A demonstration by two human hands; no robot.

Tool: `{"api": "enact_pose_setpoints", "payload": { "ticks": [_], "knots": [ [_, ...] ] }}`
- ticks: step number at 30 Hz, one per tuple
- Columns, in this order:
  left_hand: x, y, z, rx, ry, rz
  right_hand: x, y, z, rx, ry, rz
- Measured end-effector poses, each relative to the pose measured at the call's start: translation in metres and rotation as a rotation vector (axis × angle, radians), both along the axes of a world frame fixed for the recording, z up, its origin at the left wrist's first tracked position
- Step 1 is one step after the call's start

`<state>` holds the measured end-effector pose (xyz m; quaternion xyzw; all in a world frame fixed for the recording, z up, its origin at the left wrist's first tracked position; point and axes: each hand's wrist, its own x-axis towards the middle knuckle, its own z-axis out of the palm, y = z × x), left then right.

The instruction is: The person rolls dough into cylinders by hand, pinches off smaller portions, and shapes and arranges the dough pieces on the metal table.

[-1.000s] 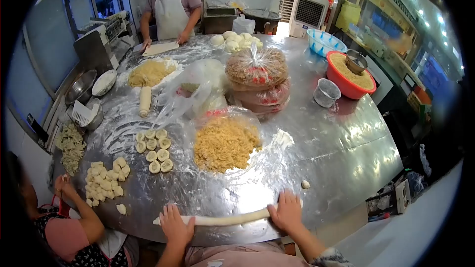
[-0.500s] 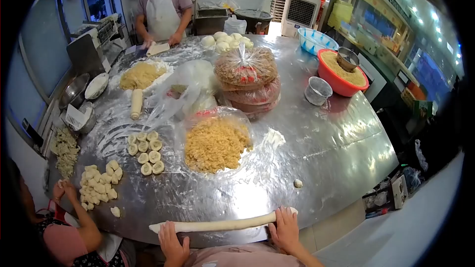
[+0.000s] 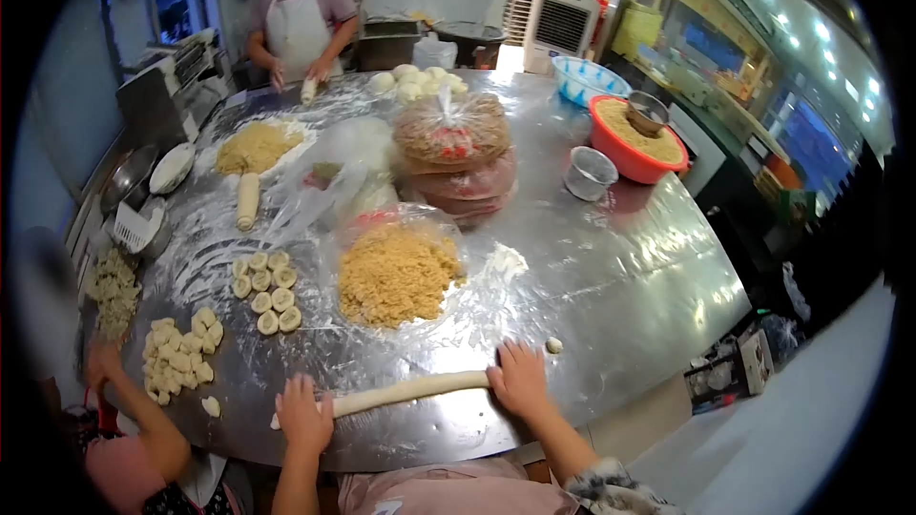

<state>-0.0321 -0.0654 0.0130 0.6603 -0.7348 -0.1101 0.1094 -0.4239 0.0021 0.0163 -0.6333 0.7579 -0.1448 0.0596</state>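
Note:
A long pale rope of dough point(image 3: 415, 390) lies across the near edge of the steel table. My left hand point(image 3: 305, 416) rests flat on its left end, fingers stretched out, with a small tip of dough showing beyond it. Over the right end lies my right hand point(image 3: 520, 379), its fingers extended and spread, hiding that end. A small dough lump point(image 3: 553, 345) sits just right of my right hand. Left of my left hand is a single dough piece point(image 3: 211, 406) beside a heap of cut dough pieces point(image 3: 178, 360).
Crumbly yellow filling point(image 3: 399, 277) sits mid-table, with stacked bags point(image 3: 453, 138) behind it. Round filled dough pieces point(image 3: 271, 278) lie to the left. A red basin point(image 3: 634, 154) and plastic tub point(image 3: 590, 175) stand right. One co-worker point(image 3: 303, 24) works opposite, another point(image 3: 134, 429) at left.
Both my hands have moved forward, away from my body, and the dough rope has rolled forward with them. The co-worker opposite has lifted the rolled dough piece or tool upright.

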Motion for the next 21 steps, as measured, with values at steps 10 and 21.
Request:
{"api": "enact_pose_setpoints", "payload": {
  "ticks": [10,21],
  "knots": [
    [0.005,0.02,0.0,0.03,0.03,0.108,0.008,0.018,-0.013,0.023,0.032,-0.094],
    [0.016,0.019,0.025,0.048,0.089,-0.127,-0.003,0.003,-0.004,-0.073,0.098,0.096]
  ]
}}
